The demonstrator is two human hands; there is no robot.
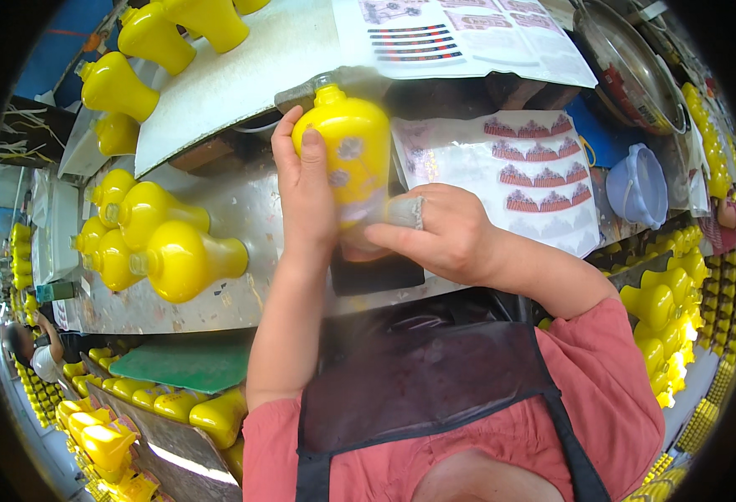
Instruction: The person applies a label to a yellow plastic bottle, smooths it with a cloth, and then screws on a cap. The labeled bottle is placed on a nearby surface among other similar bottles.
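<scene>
Yellow, glossy and topped with a clear neck: saw the bottle (358, 146) just left of 12 o'clock from the centre, with neck toward 12, above a dark pad (379, 280) on the worktop (255, 205). Noted greyish flower motifs on its front and a mauve patch lower down. Could not tell its contents through the opaque colour.

Found the left hand (307, 171) at 11 o'clock, closed partway around the bottle's left flank, holding it with thumb in front. Found the right hand (450, 230) between 2 and 3 o'clock, half curled, with a finger stretched to the bottle's lower part. Saw a grey covering (406, 212) at those fingers; could not tell whether worn or gripped.

Counted several yellow bottles (184, 261) clustered at 9 o'clock, with necks toward 9, and others at 10 o'clock along a white board (251, 75). Could not see into any of them. Spotted a pale blue pail (640, 201) between 2 and 3 o'clock, with contents too unclear to name. Made out a round metal pan (610, 50) at 2 o'clock, with a reddish patch by its wall; could not tell whether inside. Between pail and bottle, saw a printed sheet (539, 163) with rows of crimson motifs.
</scene>
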